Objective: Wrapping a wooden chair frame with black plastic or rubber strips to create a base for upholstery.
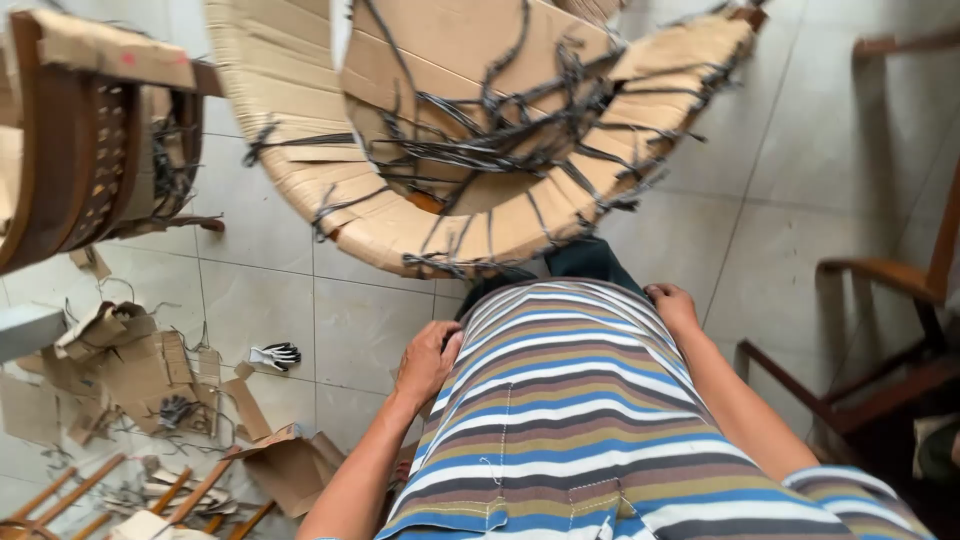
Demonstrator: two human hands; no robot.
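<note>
From where I stand, the person is on their feet over the tiled floor [800,180], and both hands are at the sides of the striped shirt [570,400]. The left hand [425,365] lies against the shirt's left edge at the waist with its fingers bent onto the cloth. I cannot tell whether it pinches the fabric or only presses on it. The right hand [672,305] sits at the shirt's right edge, a little higher in the view. Its knuckles show but the fingertips are tucked out of sight, so I cannot tell its grip either.

To my eye the hands are settling the shirt at the waist. Doing that well would mean taking the cloth on both sides alike and drawing it evenly, so the stripes lie flat and do not bunch to one side.

The shirt is right under both hands, touching them, and a strip of dark trousers [585,260] shows just beyond it. Just beyond that stands a cardboard-wrapped chair [290,100], its curved band crossed by loose black straps [480,150] (some frayed ends hang off the rim). It is near the hands, but neither touches it.

Off to the left lie cardboard scraps [140,375] and a work glove [277,355], well apart from the person. A bare wooden chair [890,275] stands to the right.
</note>
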